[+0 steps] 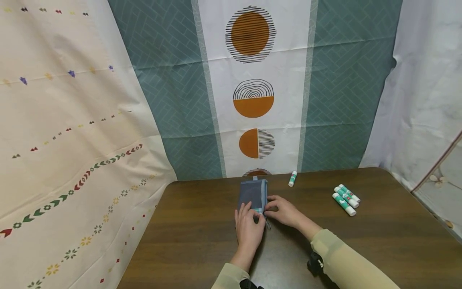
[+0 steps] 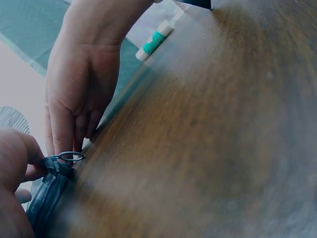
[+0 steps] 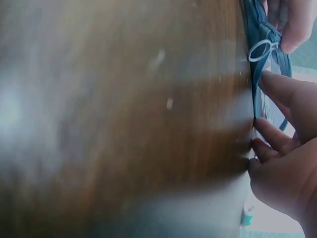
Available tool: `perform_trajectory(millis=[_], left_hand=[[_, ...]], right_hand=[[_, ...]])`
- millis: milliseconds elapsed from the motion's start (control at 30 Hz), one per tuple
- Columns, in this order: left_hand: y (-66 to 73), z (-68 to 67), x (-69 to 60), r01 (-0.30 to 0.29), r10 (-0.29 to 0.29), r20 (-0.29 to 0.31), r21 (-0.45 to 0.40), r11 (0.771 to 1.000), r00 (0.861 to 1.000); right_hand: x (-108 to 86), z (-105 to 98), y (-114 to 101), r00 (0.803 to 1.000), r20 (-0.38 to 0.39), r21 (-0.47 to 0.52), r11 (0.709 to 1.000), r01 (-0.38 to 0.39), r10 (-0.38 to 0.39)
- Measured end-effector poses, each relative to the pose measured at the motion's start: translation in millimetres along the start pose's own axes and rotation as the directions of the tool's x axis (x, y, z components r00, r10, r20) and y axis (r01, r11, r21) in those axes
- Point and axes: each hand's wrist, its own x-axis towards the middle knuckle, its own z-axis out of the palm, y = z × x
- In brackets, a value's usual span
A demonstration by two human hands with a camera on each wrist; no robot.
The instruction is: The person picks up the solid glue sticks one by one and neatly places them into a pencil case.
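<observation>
A blue-grey zip pouch [image 1: 251, 192] lies on the table towards the back, a metal ring [image 2: 71, 156] hanging from its near corner. My left hand [image 1: 249, 228] grips the near end, fingers over the top. At the right edge, my right hand [image 1: 286, 212] pinches the pouch's side with thumb and fingertips. The right wrist view shows the pouch [image 3: 256, 25] parted near the ring, with something pale inside. A bit of green and white shows by my left fingertips in the head view. What else the pouch holds is hidden.
One white-and-green glue stick [image 1: 292, 179] lies near the back edge, right of the pouch. Several more glue sticks [image 1: 344, 204] lie together farther right on the brown wooden table [image 1: 187, 237]. A patterned curtain [image 1: 252, 100] hangs behind the table.
</observation>
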Motion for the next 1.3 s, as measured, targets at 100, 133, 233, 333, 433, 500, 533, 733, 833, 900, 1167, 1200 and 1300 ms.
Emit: perform_trajectory(millis=[100,133,233,333,433,500,533,733,833,900,1167,1200,1300], left_hand=[[-0.7,0.0,-0.3,0.009,-0.009,0.007,0.004,1.000,1.000],[-1.0,0.3,-0.4,0.009,-0.009,0.006,0.006,1.000,1.000],[-2.0,1.5,-1.1,-0.007,0.007,-0.008,0.005,1.000,1.000],[-2.2,2.2,-1.8,-0.029,0.029,-0.030,-0.003,1.000,0.999],[-2.1,2.6,-2.3,-0.037,0.037,-0.041,-0.012,0.999,0.998],[-1.9,2.5,-2.5,-0.031,0.031,-0.040,-0.016,0.999,0.999],[-2.0,2.5,-2.5,-0.029,0.028,-0.040,-0.019,0.999,0.999],[-1.9,2.3,-2.3,-0.023,0.022,-0.041,-0.021,1.000,0.999],[-1.8,2.1,-2.1,-0.021,0.021,-0.042,-0.018,1.000,0.999],[-1.7,2.0,-2.1,-0.018,0.017,-0.042,-0.020,1.000,0.999],[-0.9,1.4,-2.9,-0.004,0.004,-0.041,-0.023,1.000,0.999],[-0.9,1.4,-2.9,-0.003,0.002,-0.039,-0.024,1.000,0.999],[-0.5,1.3,-3.0,0.000,-0.001,-0.037,-0.025,1.000,0.999]], right_hand=[[-2.0,-2.4,0.6,1.000,-0.002,0.001,1.000,-0.001,0.001],[-2.8,-3.4,0.9,1.000,-0.006,0.003,1.000,-0.008,0.008],[-4.5,-6.0,2.8,1.000,-0.027,-0.028,1.000,0.003,-0.004],[-6.2,-9.6,5.4,0.999,-0.046,-0.061,0.998,0.003,-0.006],[-8.0,-14.6,9.0,0.998,-0.066,-0.098,0.995,-0.011,0.005],[-9.3,-18.9,11.2,0.997,-0.081,-0.124,0.992,-0.024,0.014],[-9.8,-21.1,12.4,0.996,-0.092,-0.138,0.990,-0.030,0.017],[-9.9,-33.4,18.8,0.987,-0.152,-0.186,0.980,-0.073,0.045],[-8.6,-37.3,22.6,0.984,-0.168,-0.195,0.976,-0.094,0.061],[-7.6,-39.0,26.1,0.981,-0.182,-0.195,0.975,-0.104,0.068],[-5.5,-44.0,38.1,0.969,-0.226,-0.184,0.973,-0.140,0.096],[-5.0,-44.6,39.8,0.969,-0.226,-0.190,0.971,-0.148,0.104],[-3.7,-46.7,43.2,0.966,-0.215,-0.201,0.962,-0.185,0.141]])
